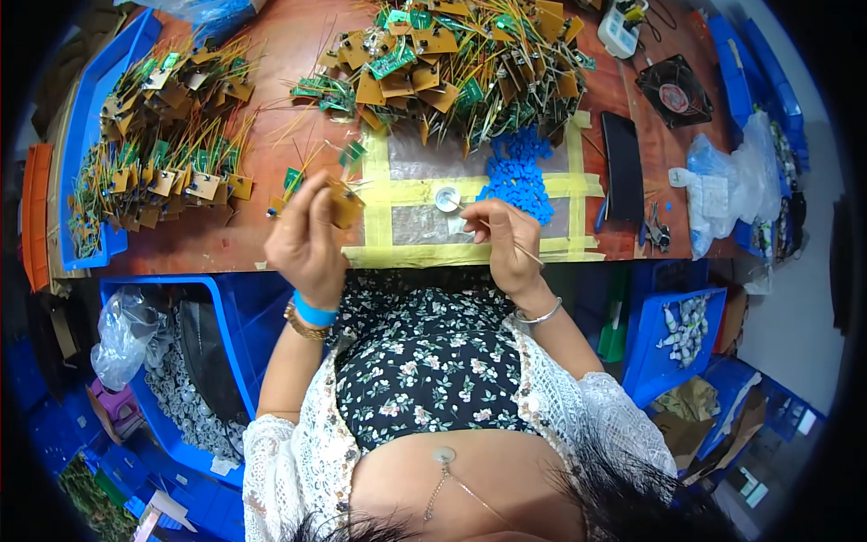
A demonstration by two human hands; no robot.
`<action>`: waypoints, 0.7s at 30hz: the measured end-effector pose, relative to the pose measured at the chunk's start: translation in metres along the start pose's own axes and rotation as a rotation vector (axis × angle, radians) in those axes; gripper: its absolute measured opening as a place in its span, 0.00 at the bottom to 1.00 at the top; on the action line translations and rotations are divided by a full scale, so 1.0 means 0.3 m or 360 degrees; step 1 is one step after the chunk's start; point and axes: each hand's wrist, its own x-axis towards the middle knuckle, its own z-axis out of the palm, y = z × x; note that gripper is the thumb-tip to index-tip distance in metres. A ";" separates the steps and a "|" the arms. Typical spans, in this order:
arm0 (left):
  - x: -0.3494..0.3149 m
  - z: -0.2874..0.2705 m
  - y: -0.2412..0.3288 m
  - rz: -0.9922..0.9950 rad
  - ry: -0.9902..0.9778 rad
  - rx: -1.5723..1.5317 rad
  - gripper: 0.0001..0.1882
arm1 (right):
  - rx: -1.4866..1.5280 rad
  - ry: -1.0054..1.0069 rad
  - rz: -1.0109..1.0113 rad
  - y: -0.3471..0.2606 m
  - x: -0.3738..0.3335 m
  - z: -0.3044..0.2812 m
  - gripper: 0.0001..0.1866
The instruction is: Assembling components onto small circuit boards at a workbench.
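One board (347, 208) is clamped in the left hand (310, 242) over the bench (293, 54); the right hand (508, 248) pinches a stick (528, 255) near the cup (447, 199), set between them seemingly for easy reach.

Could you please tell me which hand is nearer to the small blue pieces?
Right: the right hand is just below the small blue pieces in the picture; the left hand is well to their left.

Even, bright light washes the reddish surface (289, 68) as I watch remotely, the fisheye view bowing straight edges near its blackened corners.
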 end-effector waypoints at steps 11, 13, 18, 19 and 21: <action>-0.120 0.044 0.011 -0.0959 -0.0606 -0.0794 0.22 | -0.0034 -0.0038 -0.0054 0.002 -0.005 0.007 0.26; -0.114 0.050 0.042 -0.1254 -0.0695 -0.0995 0.23 | 0.0223 -0.0008 -0.0007 -0.026 -0.015 0.017 0.28; -0.113 0.063 0.071 -0.1360 -0.0749 -0.1121 0.23 | 0.0528 -0.0104 0.0055 -0.055 -0.019 0.072 0.32; -0.114 0.066 0.075 -0.1354 -0.0743 -0.1134 0.23 | 0.0503 -0.0135 0.0053 -0.048 -0.019 0.075 0.32; -0.117 0.069 0.082 -0.1349 -0.0732 -0.1141 0.24 | 0.0521 -0.0151 0.0041 -0.042 -0.020 0.077 0.31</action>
